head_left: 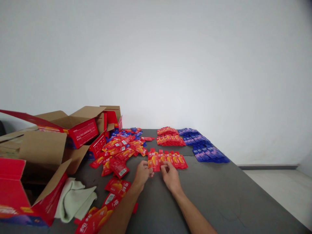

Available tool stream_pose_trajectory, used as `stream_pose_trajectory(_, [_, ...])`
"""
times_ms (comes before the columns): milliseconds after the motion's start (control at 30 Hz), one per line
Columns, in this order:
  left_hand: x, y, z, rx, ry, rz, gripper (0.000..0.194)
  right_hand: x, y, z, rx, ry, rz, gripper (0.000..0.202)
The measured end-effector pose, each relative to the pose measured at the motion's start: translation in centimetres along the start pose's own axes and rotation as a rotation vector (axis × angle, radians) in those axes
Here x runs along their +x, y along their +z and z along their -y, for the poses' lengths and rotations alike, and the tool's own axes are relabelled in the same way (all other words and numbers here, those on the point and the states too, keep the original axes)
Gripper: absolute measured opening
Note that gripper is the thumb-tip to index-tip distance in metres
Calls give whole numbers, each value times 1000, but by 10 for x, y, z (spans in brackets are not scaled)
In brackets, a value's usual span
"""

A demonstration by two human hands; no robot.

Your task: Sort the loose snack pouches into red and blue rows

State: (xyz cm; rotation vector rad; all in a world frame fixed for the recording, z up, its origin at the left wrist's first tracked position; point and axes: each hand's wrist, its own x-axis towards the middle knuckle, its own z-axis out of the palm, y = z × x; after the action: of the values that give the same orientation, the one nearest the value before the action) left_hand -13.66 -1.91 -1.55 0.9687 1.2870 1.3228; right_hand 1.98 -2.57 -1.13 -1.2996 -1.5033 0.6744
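A red pouch (153,161) with an orange fruit picture lies at the left end of an overlapping row of red pouches (175,160). My left hand (142,174) pinches its lower left edge between thumb and fingers. Close by on the right, my right hand (170,176) has its fingers curled and closed at the lower edge where this pouch meets the row; its fingertips are partly hidden. Behind the row are two neat stacks of red pouches (170,140), with fanned stacks of blue-purple pouches (210,154) to their right.
A loose heap of red and blue pouches (122,146) spreads left of my hands, with more red pouches (94,221) near my left forearm. Open red cardboard boxes (84,132) line the left side. A pale cloth (75,200) lies beside the nearest box on the dark table (219,195).
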Motion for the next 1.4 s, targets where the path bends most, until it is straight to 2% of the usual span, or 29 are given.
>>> stream_pose_trajectory(100, [16,7,0,46,-23,-36,42,5,-9,-8,-311,-102,-46,30])
stream_pose_trajectory(200, [31,18,1,109,-20,-34,52,7,-17,-13,-568,-171,-26,39])
stream_pose_trajectory(367, [40,31,1,268,-35,-28,70,5,-20,-20,-797,-94,107,48])
stream_pose_trajectory(433, [38,32,-3,472,34,-28,63,4,-19,-22,-830,-70,154,48])
stream_pose_trajectory(533, [30,33,-12,867,195,-8,38,3,-19,-25,-861,-61,187,50])
stream_pose_trajectory(633, [21,36,-18,1180,221,-24,32,3,-18,-26,-869,-66,185,50])
stream_pose_trajectory(700, [17,38,-19,1298,258,-61,32,2,-18,-26,-859,-73,181,50])
stream_pose_trajectory(767, [15,40,-17,1333,338,-58,35,2,-18,-24,-851,-73,182,50])
stream_pose_trajectory(833, [16,41,-13,1312,417,20,38,2,-19,-22,-852,-64,187,50])
stream_pose_trajectory(900, [17,41,-7,1289,444,109,40,1,-19,-21,-858,-58,197,51])
stream_pose_trajectory(967, [18,41,-2,1281,431,147,41,1,-20,-21,-858,-58,198,51])
stream_pose_trajectory(1167, [16,43,-1,1280,429,142,40,1,-19,-20,-854,-53,197,51])
stream_pose_trajectory(1300, [12,43,-2,1283,413,138,44,0,-19,-13,-857,-63,202,51])
stream_pose_trajectory(1400, [12,39,0,1293,452,111,46,-1,-15,-6,-844,-98,191,51])
